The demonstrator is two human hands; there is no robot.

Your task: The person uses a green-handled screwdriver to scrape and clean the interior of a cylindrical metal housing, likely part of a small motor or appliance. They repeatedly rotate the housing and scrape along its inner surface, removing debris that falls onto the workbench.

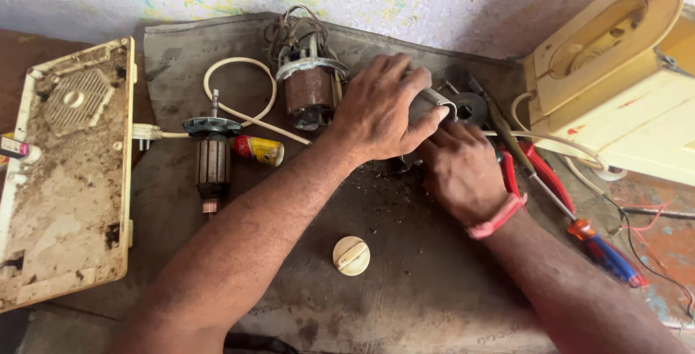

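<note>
The grey metal motor housing [427, 104] lay near the middle of the counter [405, 296], its long axis seeming to run from about eight o'clock toward two o'clock, the exposed end facing the two o'clock side; most of it was hidden under the hands, so the exact tilt could not be told. The left hand [380, 111] was curled over the housing from the nine o'clock side, fingers wrapped across its top and the thumb pressed against its near edge, gripping it. The right hand [463, 173], wearing a pink wristband [496, 218], was closed at the housing's five o'clock side, its fingertips tucked under the piece; what they pinched could not be seen. The visible part of the housing was dull silver with a rounded rim, smudged dark.

At ten o'clock from the hands stood a stator [310, 82] with brown windings and loose wires. Farther toward nine o'clock lay an armature [212, 158] and a small yellow-and-red tube [259, 149]. A cream knob [351, 255] sat at six o'clock. Red-handled pliers [532, 169] and a screwdriver [604, 253] lay at four o'clock, a cream appliance body [622, 86] at two o'clock.
</note>
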